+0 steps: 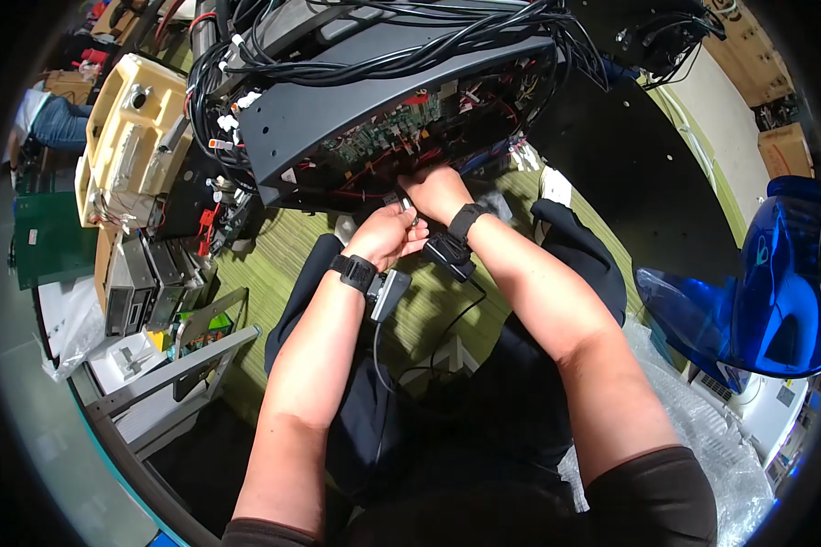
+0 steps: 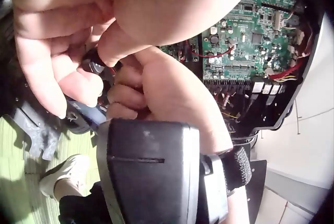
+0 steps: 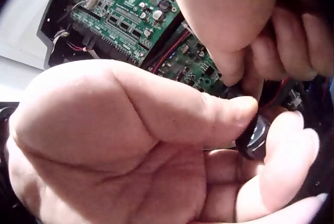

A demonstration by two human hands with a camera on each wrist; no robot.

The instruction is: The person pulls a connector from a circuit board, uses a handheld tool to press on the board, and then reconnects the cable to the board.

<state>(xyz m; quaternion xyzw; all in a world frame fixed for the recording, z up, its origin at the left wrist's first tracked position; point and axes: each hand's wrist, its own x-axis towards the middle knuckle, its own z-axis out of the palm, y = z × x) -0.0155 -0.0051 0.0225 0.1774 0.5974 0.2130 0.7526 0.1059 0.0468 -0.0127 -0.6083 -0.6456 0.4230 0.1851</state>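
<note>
In the head view, my left hand (image 1: 381, 234) is palm up beside my right hand (image 1: 440, 193), both under the front edge of a black equipment housing (image 1: 337, 105). Thumb and fingers of my left hand (image 2: 57, 36) pinch a small black part (image 2: 93, 63) in the left wrist view. The right hand (image 2: 172, 85) lies against it, fingers curled. In the right wrist view, my right hand (image 3: 120, 130) pinches a glossy black part (image 3: 254, 138) between thumb and fingers; the left thumb is just above. Whether this is one part cannot be told.
Green circuit boards (image 1: 374, 137) and red wires fill the housing. Thick black cables (image 1: 356, 68) drape over its top. Metal boxes (image 1: 129, 287) and a cream plastic shell (image 1: 137, 128) stand left. At right are a black panel (image 1: 648, 173), a blue shell (image 1: 780, 273) and bubble wrap (image 1: 680, 410).
</note>
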